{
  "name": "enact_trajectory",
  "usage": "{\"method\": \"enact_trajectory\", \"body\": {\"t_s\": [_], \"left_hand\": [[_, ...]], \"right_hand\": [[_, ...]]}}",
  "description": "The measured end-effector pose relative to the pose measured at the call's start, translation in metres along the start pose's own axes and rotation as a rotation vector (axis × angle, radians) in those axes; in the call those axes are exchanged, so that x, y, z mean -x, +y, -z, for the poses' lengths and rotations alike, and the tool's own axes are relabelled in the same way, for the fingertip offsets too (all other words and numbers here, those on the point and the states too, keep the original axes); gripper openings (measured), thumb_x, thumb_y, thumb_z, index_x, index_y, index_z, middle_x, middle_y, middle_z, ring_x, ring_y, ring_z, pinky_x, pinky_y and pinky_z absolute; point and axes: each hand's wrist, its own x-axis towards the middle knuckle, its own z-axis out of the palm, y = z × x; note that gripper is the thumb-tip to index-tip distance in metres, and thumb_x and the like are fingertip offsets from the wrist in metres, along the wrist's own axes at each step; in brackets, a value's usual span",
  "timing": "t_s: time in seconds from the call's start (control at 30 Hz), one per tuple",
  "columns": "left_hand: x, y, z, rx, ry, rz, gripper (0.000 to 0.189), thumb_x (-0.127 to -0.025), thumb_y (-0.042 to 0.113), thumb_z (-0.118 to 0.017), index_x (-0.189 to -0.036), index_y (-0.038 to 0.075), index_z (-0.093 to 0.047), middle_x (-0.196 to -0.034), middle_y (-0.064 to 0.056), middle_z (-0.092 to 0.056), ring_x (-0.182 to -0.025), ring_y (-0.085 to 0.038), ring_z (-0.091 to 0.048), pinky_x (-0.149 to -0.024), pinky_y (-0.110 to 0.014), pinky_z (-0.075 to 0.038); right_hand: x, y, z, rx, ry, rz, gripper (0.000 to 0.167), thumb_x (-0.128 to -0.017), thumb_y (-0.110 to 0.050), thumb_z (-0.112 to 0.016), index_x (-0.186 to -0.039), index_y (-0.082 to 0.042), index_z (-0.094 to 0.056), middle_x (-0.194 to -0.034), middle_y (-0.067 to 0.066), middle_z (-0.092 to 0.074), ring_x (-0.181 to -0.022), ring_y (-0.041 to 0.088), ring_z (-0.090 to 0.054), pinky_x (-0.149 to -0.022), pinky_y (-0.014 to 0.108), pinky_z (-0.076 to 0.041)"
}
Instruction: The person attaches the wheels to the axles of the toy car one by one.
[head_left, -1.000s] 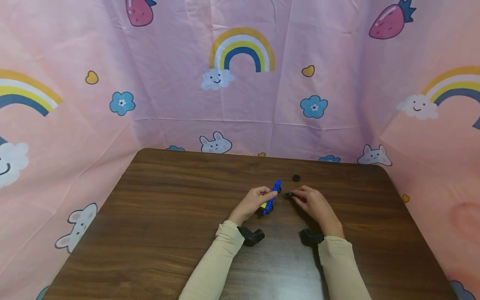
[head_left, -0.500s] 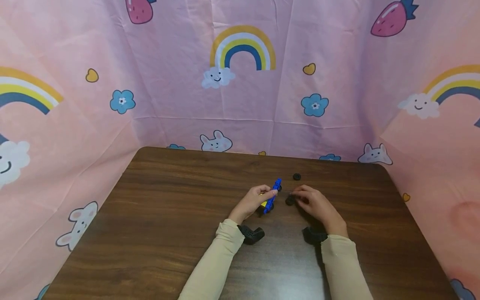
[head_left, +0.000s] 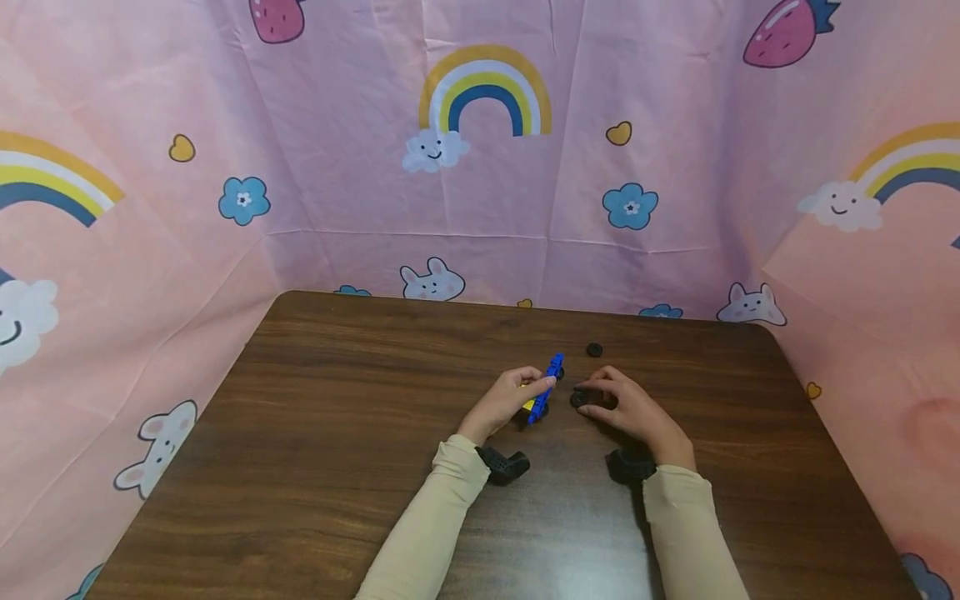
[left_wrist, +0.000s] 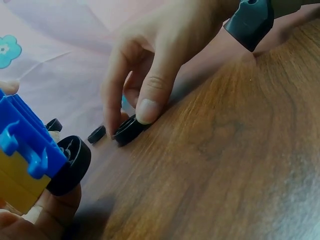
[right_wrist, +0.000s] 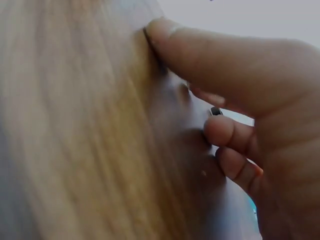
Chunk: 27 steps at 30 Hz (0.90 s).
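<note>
A blue and yellow toy car (head_left: 547,390) is gripped in my left hand (head_left: 498,406), tilted on its side above the table. In the left wrist view one black wheel (left_wrist: 72,165) sits on the near end of the car (left_wrist: 31,145), with part of another wheel behind it. My right hand (head_left: 628,411) has its thumb and a finger at opposite edges of a loose black wheel (left_wrist: 129,131) lying on the table, just right of the car. The right wrist view shows the thumb (right_wrist: 200,55) close up; the wheel there is mostly hidden and blurred.
A second loose black wheel (head_left: 594,350) lies on the brown wooden table (head_left: 337,433), farther back than the right hand. Pink patterned cloth (head_left: 510,208) stands along the table's back and sides. Each wrist wears a dark camera mount (head_left: 504,467).
The right hand has set the wheel from edge-on to flat on the table, shifted slightly, and spread thumb and finger around its edges. The left hand and car have hardly moved.
</note>
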Motion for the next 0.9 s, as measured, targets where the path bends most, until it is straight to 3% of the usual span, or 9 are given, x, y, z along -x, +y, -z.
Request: {"method": "enact_trajectory", "body": {"t_s": [0.33,0.5,0.67,0.9], "left_hand": [[0.002,0.001,-0.001,-0.028,0.004,0.008,0.038,-0.105,0.040,-0.061,-0.115,0.005,-0.070,-0.110,-0.005,-0.068,-0.100,-0.016,-0.055,-0.088,-0.029,-0.046],[0.001,-0.002,-0.002,-0.046,-0.004,-0.013,0.035,-0.104,0.040,-0.063,-0.111,0.006,-0.069,-0.100,0.000,-0.062,-0.092,-0.014,-0.053,-0.078,-0.027,-0.045],[0.002,-0.002,-0.002,-0.054,-0.013,-0.024,0.035,-0.104,0.040,-0.063,-0.111,0.007,-0.070,-0.098,0.002,-0.062,-0.089,-0.013,-0.054,-0.075,-0.026,-0.046],[0.002,0.002,-0.003,-0.073,-0.002,-0.025,0.034,-0.104,0.037,-0.063,-0.111,0.004,-0.070,-0.097,0.000,-0.062,-0.088,-0.013,-0.054,-0.075,-0.026,-0.045]], "right_hand": [[-0.001,0.002,-0.004,-0.025,0.096,0.058,0.025,-0.092,-0.020,-0.080,-0.116,-0.013,-0.077,-0.105,-0.001,-0.069,-0.085,0.008,-0.060,-0.073,0.028,-0.054],[-0.002,0.003,-0.005,-0.016,0.224,0.157,0.027,-0.088,-0.012,-0.082,-0.115,-0.008,-0.077,-0.100,0.002,-0.074,-0.083,0.010,-0.068,-0.073,0.030,-0.059],[-0.004,0.000,-0.004,-0.053,0.361,0.238,0.030,-0.084,-0.003,-0.084,-0.113,-0.006,-0.077,-0.095,0.002,-0.075,-0.077,0.006,-0.067,-0.069,0.023,-0.058],[-0.007,-0.012,0.000,-0.133,0.445,0.269,0.032,-0.082,0.002,-0.084,-0.112,-0.006,-0.078,-0.091,0.002,-0.075,-0.080,0.003,-0.066,-0.070,0.013,-0.054]]}}
